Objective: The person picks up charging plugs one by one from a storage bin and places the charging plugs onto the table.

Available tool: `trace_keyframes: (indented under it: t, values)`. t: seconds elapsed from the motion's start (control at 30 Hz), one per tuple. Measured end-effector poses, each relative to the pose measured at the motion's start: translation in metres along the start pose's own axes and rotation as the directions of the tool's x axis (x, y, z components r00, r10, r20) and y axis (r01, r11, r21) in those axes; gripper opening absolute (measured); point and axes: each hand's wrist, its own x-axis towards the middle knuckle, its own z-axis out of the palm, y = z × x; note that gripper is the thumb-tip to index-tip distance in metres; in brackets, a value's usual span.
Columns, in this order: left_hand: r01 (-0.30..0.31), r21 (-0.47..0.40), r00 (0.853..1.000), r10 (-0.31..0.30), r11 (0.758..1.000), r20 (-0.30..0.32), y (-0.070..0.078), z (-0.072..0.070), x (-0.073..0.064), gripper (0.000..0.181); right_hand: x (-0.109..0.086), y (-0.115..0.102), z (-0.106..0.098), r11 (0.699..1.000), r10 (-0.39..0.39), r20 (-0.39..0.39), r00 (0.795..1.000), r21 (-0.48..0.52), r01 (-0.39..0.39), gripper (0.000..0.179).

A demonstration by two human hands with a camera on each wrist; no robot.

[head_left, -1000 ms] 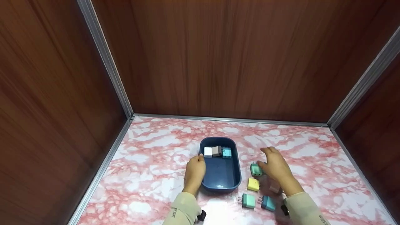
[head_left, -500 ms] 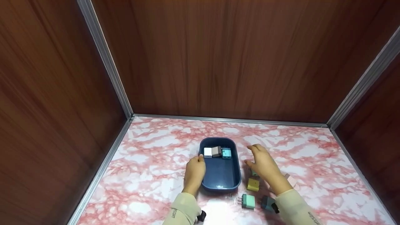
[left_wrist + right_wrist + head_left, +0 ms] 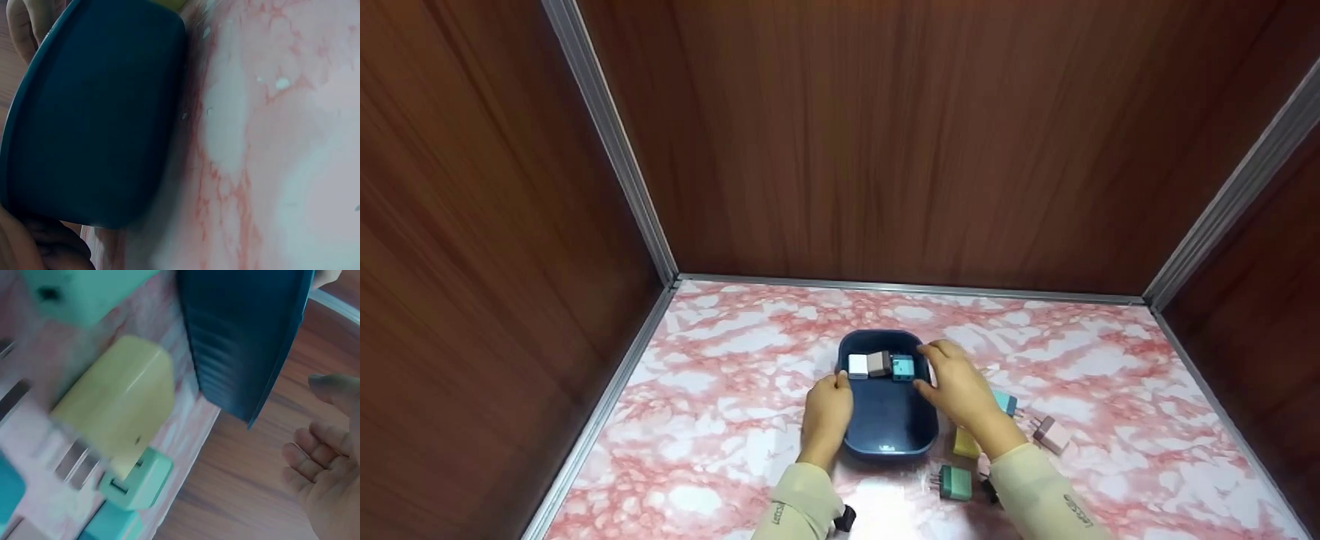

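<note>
Three adapters sit side by side in the blue bin [image 3: 889, 420], up toward its far end: one white adapter [image 3: 858, 366] on the left, one beige-and-brown adapter [image 3: 877, 364] in the middle, one turquoise adapter [image 3: 903, 368] on the right. Two hands at this bin, one to each side! The left hand [image 3: 827, 412] has the left rim, fingers curled tight around it. Over on the right rim, the right hand [image 3: 960, 382] with thumb and fingers wide apart, the fingers loosely bent, a plain gap between; whether they touch the rim, I can't tell.

Outside the bin, right side, count six on the one marbled tabletop [image 3: 720, 405]: one yellow adapter [image 3: 966, 444] just beside the bin, two green adapters [image 3: 138, 481], one pink adapter [image 3: 1051, 435] farthest right, two blue adapters [image 3: 1003, 400]. Only four show clearly from the head; the right hand and sleeve cover the others. Two pale sleeves [image 3: 802, 495], and three wood-grain walls [image 3: 847, 150] around it all.
</note>
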Motion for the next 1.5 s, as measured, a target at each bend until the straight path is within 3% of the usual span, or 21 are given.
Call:
trace_keyframes:
  t: [0.77, 1.07, 1.5]
  values:
    - [0.002, -0.007, 1.0, -0.002, 1.0, -0.02, -0.001, 0.0, 0.003, 0.043, 0.029, -0.025, 0.032, 0.999, 0.012, 0.131, 0.991, -0.051, -0.005, 0.057]
    - [0.002, 0.008, 1.0, -0.002, 1.0, 0.0, -0.002, 0.001, 0.002, 0.04, 0.039, -0.022, 0.045, 0.997, 0.078, 0.173, 0.982, -0.024, -0.075, 0.059]
    - [-0.006, 0.008, 1.0, 0.006, 1.0, -0.009, -0.001, 0.002, 0.001, 0.041, 0.05, -0.014, 0.063, 0.999, 0.025, 0.124, 0.992, -0.032, -0.021, 0.055]
